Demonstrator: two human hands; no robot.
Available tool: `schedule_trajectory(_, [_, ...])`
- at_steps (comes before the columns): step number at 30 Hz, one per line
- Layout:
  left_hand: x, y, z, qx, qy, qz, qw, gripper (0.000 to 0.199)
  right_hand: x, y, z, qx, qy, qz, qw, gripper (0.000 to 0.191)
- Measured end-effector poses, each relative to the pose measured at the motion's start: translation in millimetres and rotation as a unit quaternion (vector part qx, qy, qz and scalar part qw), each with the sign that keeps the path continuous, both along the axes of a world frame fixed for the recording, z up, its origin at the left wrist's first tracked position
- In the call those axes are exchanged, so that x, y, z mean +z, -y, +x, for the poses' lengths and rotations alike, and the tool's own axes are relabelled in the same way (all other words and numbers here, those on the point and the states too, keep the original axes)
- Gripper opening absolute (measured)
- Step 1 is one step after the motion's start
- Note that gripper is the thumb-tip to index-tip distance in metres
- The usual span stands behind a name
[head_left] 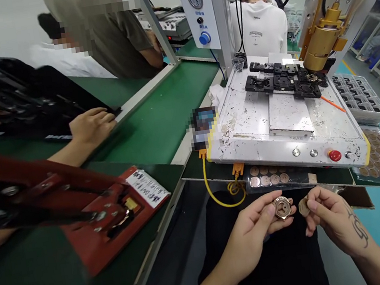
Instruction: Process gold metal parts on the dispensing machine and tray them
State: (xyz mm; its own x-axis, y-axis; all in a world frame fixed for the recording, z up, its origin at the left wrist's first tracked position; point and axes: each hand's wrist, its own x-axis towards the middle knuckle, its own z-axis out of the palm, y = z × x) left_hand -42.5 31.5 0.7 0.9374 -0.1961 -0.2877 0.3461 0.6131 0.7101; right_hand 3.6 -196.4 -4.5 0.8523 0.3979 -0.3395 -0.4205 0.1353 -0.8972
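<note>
Hands [286,223] low; white machine bed [260,118], green conveyor [157,114], factory floor.

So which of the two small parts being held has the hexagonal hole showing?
The round metal piece pinched in the left hand. It faces the camera, showing a hexagonal recess; the tan piece in the right hand shows none.

Scene is lit evenly and brightly from overhead; shadows are soft and faint. Glare is seen on the white machine bed [279,120], esp. its far edge, and the far-left bkgd is washed out. Motion blur is seen on the red press [79,210] and black tray [11,101] at left. Straight edges are bent by wide-angle distortion twd the corners. Hands near centre are rendered fairly sharp.
</note>
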Motion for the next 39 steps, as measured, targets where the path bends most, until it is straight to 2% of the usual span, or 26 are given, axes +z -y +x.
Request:
schedule_trajectory(5, [4.6, 0.1, -1.9, 0.008, -0.021, -0.004, 1.000, 0.051, 5.2, -1.7, -1.2, 0.041, 0.012, -0.001, 0.999, 0.030])
schedule_trajectory(13, [8.8, 0.1, -2.8, 0.016, -0.008, -0.007, 1.000, 0.044, 3.9, 0.6, -0.4, 0.050, 0.042, -0.017, 0.998, 0.028])
schedule_trajectory(20, [10.1, 1.3, -2.3, 0.007, 0.005, 0.019, 1.000, 0.046, 22.3, -11.1, 5.3, 0.062, 0.160, -0.110, 0.979, 0.029])
schedule_trajectory(25, [10.4, 3.2, -3.4, 0.003, 0.034, 0.048, 0.998, 0.046, 30.3, -23.8, 4.1, 0.059, 0.208, -0.163, 0.963, 0.025])
schedule_trajectory(30, [11.9, 5.8, -6.1, 0.011, 0.045, 0.059, 0.997, 0.047, 30.7, -28.8, 2.4, 0.076, 0.208, -0.146, 0.964, 0.026])
schedule_trajectory(39, [11.2, 7.5, -7.6, 0.009, 0.063, 0.077, 0.995, 0.045, 31.1, -29.3, 2.1, 0.065, 0.218, -0.158, 0.961, 0.026])
